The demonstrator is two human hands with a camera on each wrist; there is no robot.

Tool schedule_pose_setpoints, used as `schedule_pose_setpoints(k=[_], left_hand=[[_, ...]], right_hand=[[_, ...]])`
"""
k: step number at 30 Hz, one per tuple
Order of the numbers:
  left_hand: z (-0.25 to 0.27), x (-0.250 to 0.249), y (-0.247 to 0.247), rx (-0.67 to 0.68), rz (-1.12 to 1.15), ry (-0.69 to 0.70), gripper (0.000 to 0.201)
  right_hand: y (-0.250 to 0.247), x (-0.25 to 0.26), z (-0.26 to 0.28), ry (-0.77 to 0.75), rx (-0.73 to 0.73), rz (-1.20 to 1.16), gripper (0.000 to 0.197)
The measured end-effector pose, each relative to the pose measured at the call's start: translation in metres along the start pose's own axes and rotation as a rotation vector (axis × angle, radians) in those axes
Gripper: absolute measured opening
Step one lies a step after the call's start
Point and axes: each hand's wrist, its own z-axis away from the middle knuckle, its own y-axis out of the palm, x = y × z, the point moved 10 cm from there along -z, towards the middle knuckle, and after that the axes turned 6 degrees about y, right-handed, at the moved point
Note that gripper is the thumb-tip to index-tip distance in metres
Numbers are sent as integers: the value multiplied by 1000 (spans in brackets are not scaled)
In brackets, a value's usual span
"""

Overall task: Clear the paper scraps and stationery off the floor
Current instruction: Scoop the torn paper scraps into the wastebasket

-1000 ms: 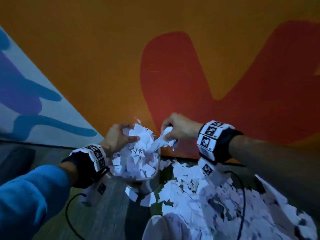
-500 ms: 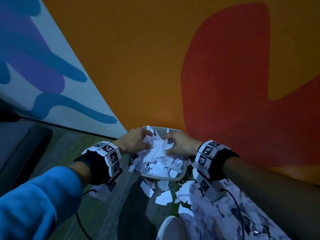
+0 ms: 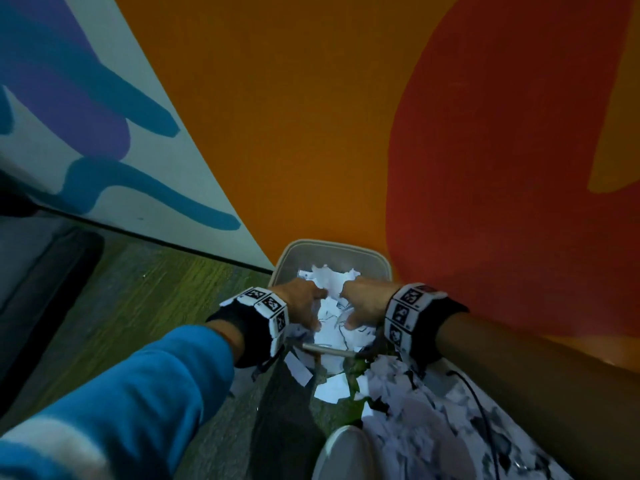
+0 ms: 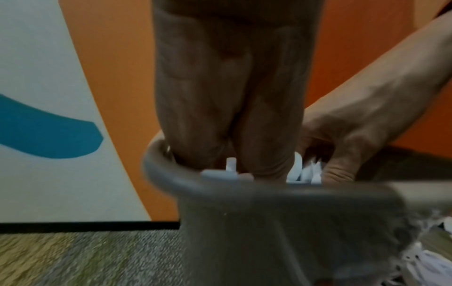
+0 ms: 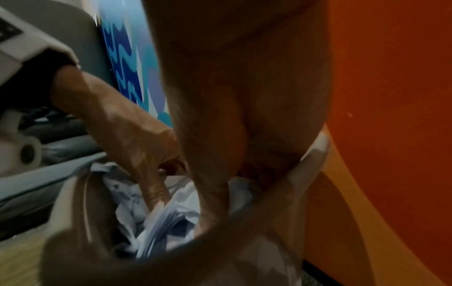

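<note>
A grey waste bin stands against the orange wall, piled with white paper scraps. Both hands reach down into it from above. My left hand pushes straight fingers into the pile; in the left wrist view that hand goes down past the bin rim. My right hand presses the scraps beside it, fingers pointing down. Neither hand visibly grips anything; the fingertips are buried in paper. More torn scraps lie on the floor before the bin.
The painted wall rises right behind the bin. A white shoe stands near the scrap pile at the bottom. A black cable hangs from the right wrist. Dark furniture sits far left on the green-grey carpet.
A second ago both hands held clumps of scraps above the bin. They have since come down into it and let go, and now press the pile down; my view has tilted up.
</note>
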Motion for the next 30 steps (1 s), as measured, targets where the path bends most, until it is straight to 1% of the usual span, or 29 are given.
schedule_pose_setpoints(k=[2, 5, 6, 8, 10, 14, 16, 19, 21, 23, 27, 30], left_hand=[[-7, 3, 5, -11, -19, -17, 65], [-11, 1, 9, 0, -65, -19, 68], [-11, -1, 8, 1, -67, -12, 69], [-4, -3, -1, -7, -45, -5, 73], [5, -6, -16, -20, -7, 17, 76], [37, -15, -45, -41, 17, 36, 89], [53, -25, -61, -71, -5, 44, 90], [76, -45, -85, -173, -42, 68, 88], [89, -67, -94, -222, -44, 109, 81], [98, -100, -96, -219, -9, 183, 72], [98, -180, -83, -124, -25, 360, 57], [81, -230, -58, -62, -121, 404, 55]], right_hand=[[14, 7, -12, -13, 28, 52, 43], [23, 13, -18, -17, 13, 85, 36], [21, 13, -18, -13, 2, 79, 36], [10, 11, -10, -1, 2, 56, 41], [-7, 5, 3, 9, -11, -12, 50], [-48, -7, 48, -13, -108, -183, 72], [-60, -14, 74, -8, -145, -235, 72], [-66, -21, 115, 23, -192, -211, 66], [-62, -28, 144, 45, -201, -215, 61], [-52, -38, 172, 73, -188, -194, 58], [-10, -82, 213, 180, -106, -204, 53], [42, -123, 229, 251, -11, -251, 56]])
